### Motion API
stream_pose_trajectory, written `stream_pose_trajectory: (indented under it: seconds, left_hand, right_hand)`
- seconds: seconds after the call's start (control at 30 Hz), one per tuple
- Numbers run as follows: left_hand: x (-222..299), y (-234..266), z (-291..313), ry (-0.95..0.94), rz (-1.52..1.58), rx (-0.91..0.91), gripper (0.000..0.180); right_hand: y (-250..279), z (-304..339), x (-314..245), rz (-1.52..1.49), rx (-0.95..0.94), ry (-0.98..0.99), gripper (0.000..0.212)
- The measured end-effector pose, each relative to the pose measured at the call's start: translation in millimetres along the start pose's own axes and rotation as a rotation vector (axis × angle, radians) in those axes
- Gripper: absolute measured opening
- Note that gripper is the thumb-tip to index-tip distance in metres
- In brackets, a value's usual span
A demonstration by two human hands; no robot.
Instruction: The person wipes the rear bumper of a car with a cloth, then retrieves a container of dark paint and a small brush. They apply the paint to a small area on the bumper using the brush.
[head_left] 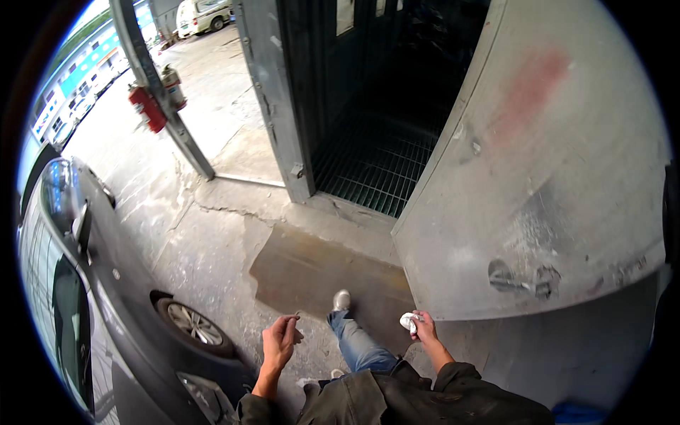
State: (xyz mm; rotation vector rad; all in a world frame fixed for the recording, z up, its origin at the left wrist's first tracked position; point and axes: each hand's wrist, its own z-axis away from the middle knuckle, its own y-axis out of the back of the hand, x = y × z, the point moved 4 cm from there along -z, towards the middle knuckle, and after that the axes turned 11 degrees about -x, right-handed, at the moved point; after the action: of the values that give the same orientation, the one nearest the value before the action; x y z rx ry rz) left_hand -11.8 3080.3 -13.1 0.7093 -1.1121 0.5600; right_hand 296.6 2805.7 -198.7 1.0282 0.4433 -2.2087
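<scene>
My right hand (426, 329) is closed around a white crumpled wad (409, 323), which looks like cloth or paper. It is held out in front of me to the right, near the lower edge of the large grey door panel (489, 212). My left hand (280, 340) is raised on the other side, its fingers curled and pinched together. A thin dark bit shows at those fingertips, too small to name. Nearest to that hand is the grey car (120, 304) with its wheel (190, 322).
A doorway with a metal grating floor (375, 170) lies ahead, dark inside, with a raised sill. A brown mat-like patch (319, 265) covers the concrete before it. Fire extinguishers (147, 108) hang on a post at the left. A white vehicle (202, 17) stands beyond.
</scene>
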Motion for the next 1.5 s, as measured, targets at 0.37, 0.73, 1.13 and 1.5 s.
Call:
stream_pose_trajectory:
  seconds: [0.37, 0.73, 1.13, 1.5]
  left_hand:
    - [108.1, -81.2, -374.0, -0.117, -0.16, -0.31, 0.034]
    - [260.0, -210.9, -739.4, 0.009, -0.11, -0.587, 0.025]
    - [445.4, -273.7, -979.2, -0.11, -0.296, -0.856, 0.018]
    - [513.7, -490.0, -1221.9, -0.443, -0.604, -1.206, 0.018]
  right_hand:
    - [-105.9, -265.8, -280.4, -0.019, -0.084, 0.16, 0.037]
    - [-76.9, -547.6, -515.2, -0.355, 0.366, 0.413, 0.036]
    - [66.6, -600.0, -695.4, -0.171, 0.856, 0.328, 0.029]
    - [187.2, -741.2, -853.4, 0.046, 1.365, 0.371, 0.027]
